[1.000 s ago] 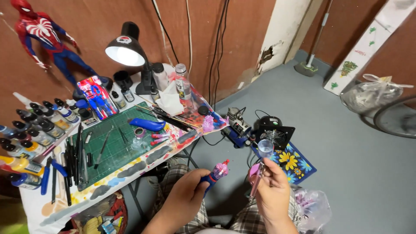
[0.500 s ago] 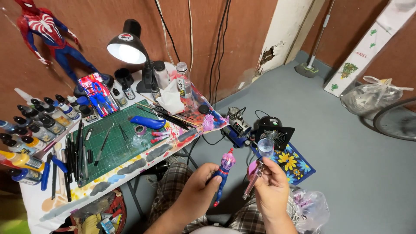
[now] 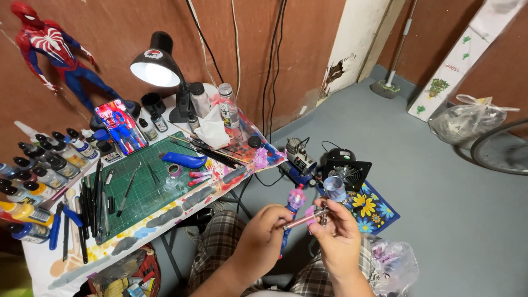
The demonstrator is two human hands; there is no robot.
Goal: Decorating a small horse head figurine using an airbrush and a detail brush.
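Airbrush [image 3: 308, 218]: you hold it over your lap, right of the cutting mat [image 3: 148, 190], its slim metal barrel lying across between both hands.
Left hand [image 3: 263, 242]: your fingers are curled closed around a paint-splashed pink and blue stick [image 3: 291, 212], which stands nearly upright just left of the airbrush.
Right hand [image 3: 338, 239]: your fingers pinch the airbrush body from below, thumb on top near the trigger; the grip is narrow and closed.
Paint cup [image 3: 334, 188]: it sits on top of the airbrush, clear and open-mouthed; whether it holds liquid cannot be told.
Handling: you likely have a light, stiff, smooth metal tool; judge the tip delicate and the cup liable to spill if tilted.
Where to hold: grip the mid-barrel under the cup, keeping off the nozzle end.
Compressor [image 3: 300, 162]: it sits on the floor beyond the airbrush.
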